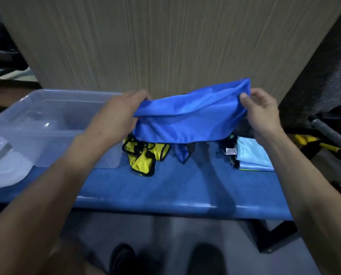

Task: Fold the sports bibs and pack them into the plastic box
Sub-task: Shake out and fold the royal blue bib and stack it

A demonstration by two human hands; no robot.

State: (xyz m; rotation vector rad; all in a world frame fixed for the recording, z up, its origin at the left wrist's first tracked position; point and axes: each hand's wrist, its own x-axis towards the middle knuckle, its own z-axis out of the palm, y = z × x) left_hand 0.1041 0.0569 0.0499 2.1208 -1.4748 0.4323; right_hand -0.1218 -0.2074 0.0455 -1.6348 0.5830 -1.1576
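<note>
I hold a blue sports bib (187,118) up over the blue bench (175,193). My left hand (114,116) grips its left edge and my right hand (262,112) pinches its right edge, thumb on top. The cloth is doubled over and its black-trimmed straps hang down to the bench. Below it lies a crumpled yellow bib with black trim (143,155). A clear plastic box (52,124) stands open on the bench to the left, with nothing visible inside.
The box's pale lid (3,165) lies at the far left. Folded light-blue bibs (250,155) are stacked on the bench at the right. A wood-grain panel (165,40) rises right behind the bench. Yellow-handled tools (312,141) and dark equipment sit at the right.
</note>
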